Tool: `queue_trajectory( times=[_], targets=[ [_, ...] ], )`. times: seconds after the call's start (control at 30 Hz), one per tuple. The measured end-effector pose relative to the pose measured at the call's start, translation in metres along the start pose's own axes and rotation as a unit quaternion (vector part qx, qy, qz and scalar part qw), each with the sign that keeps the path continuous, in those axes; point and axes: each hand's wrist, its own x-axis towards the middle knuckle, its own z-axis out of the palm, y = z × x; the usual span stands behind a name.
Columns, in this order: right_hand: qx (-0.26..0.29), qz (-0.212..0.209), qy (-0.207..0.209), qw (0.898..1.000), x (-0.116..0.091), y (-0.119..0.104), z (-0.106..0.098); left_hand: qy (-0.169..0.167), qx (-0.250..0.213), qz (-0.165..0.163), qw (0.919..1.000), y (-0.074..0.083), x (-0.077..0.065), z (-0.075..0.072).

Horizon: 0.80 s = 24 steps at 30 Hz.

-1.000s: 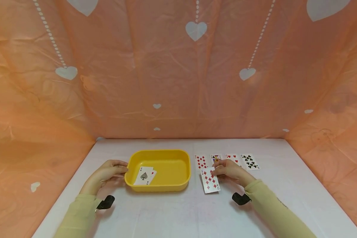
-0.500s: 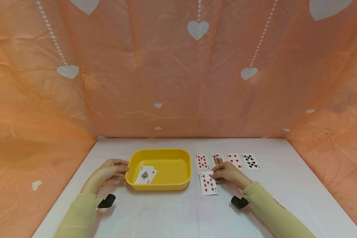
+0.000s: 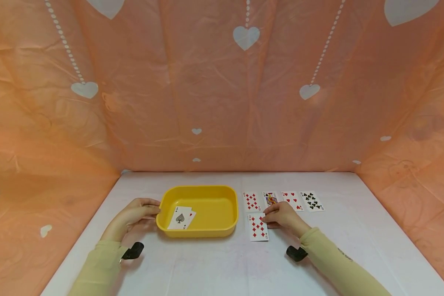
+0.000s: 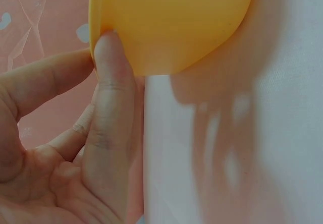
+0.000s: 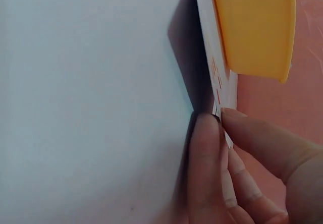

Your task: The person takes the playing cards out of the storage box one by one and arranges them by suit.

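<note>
Head view: my right hand [image 3: 285, 218] pinches the 9 of diamonds [image 3: 257, 230], partly hiding 1 face card [image 3: 269, 198]; my left hand [image 3: 131, 216] grips the tub [image 3: 197, 233].

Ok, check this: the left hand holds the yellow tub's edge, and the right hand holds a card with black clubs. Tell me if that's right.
Wrong suit: the head view shows red diamonds on the card in the right hand, not black clubs. The left hand does hold the yellow tub by its edge.

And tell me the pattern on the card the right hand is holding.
Red diamonds on white; the card shows best in the head view.
</note>
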Motion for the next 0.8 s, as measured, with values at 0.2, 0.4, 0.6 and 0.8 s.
queue_trajectory(
  times=[0.2,0.4,0.6,0.8],
  targets=[
    [0.000,-0.006,0.011,1.000,-0.0001,0.0002,0.0006,-0.002,-0.001,-0.003,1.0000,0.0003,-0.0003,0.0000],
    [0.002,0.000,0.037,0.999,-0.0003,0.0003,0.0036,-0.005,-0.002,0.001,1.0000,0.0005,-0.0011,0.0004],
    [-0.017,0.004,0.059,0.998,-0.0012,-0.0014,0.0067,-0.013,-0.009,0.001,0.9999,0.0002,-0.0020,0.0004],
    [-0.041,-0.004,0.072,0.997,-0.0045,-0.0050,0.0094,-0.010,-0.009,0.000,0.9999,0.0011,-0.0017,0.0007]
  ],
)
